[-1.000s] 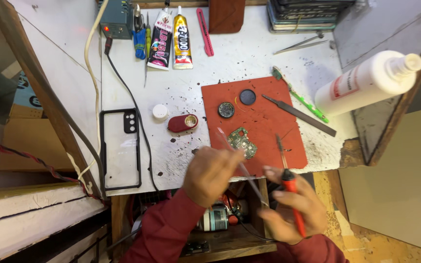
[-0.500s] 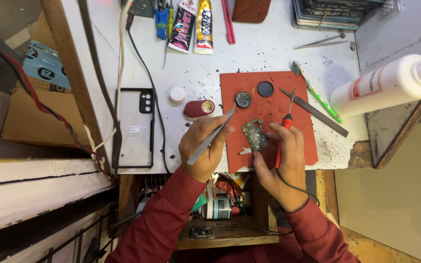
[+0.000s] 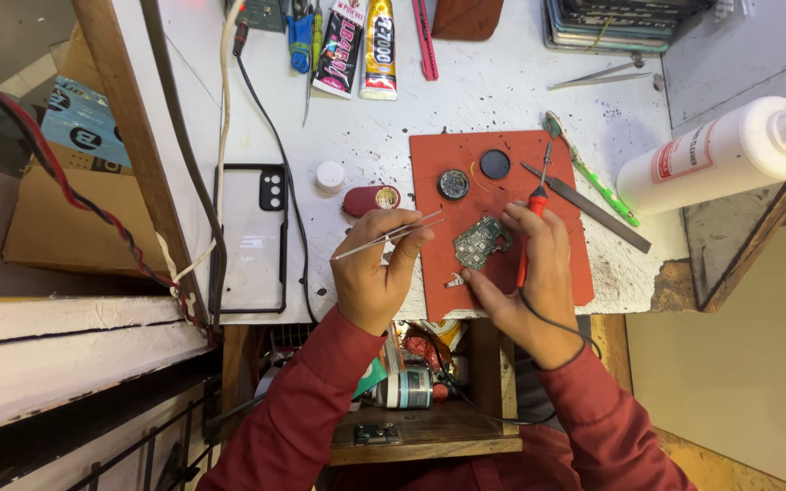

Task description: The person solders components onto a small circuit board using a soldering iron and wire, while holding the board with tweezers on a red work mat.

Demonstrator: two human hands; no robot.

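Your left hand [image 3: 377,273] is closed around thin metal tweezers [image 3: 389,236], their tips pointing toward the red rubber work mat [image 3: 502,195]. Your right hand [image 3: 529,273] grips a red-handled soldering iron [image 3: 531,218] while its fingers steady the small green circuit board [image 3: 479,241] lying on that mat.

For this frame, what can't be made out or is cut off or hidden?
Head view only.
- Circuit board: its parts are too small to tell, and the right hand covers its lower edge.
- Soldering iron: most of the handle is hidden in that hand.
- Tweezers: the left hand hides the grip.
- Glue tubes and stacked items: cut off by the top edge.
- Drawer contents: shadowed, behind the arms.
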